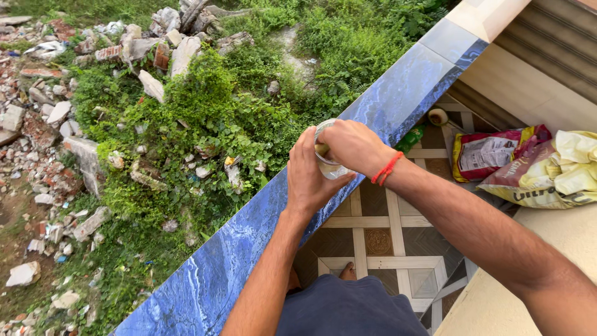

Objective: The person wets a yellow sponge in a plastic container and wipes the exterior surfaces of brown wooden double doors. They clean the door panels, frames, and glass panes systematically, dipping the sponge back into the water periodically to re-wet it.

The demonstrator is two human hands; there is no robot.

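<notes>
The left hand (309, 177) is wrapping around a clear jar (328, 165) on the blue ledge (217, 267); the right hand (351, 146), at one o'clock, is clamping over its top.

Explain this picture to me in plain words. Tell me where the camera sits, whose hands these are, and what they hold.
There is one picture, taken by a camera worn on a person's head, looking down past their own arms. No machine is involved, just two bare hands. The left hand wraps around a small clear glass jar from the side, while the right hand, with a red thread band on its wrist, covers the jar's top; whether a lid is there is hidden. The jar sits over a glossy blue marble-patterned ledge. Beyond the ledge lie green weeds and broken rubble. On the near side is a patterned tile floor, with crumpled yellow and red plastic bags on a pale ledge at the right.
</notes>
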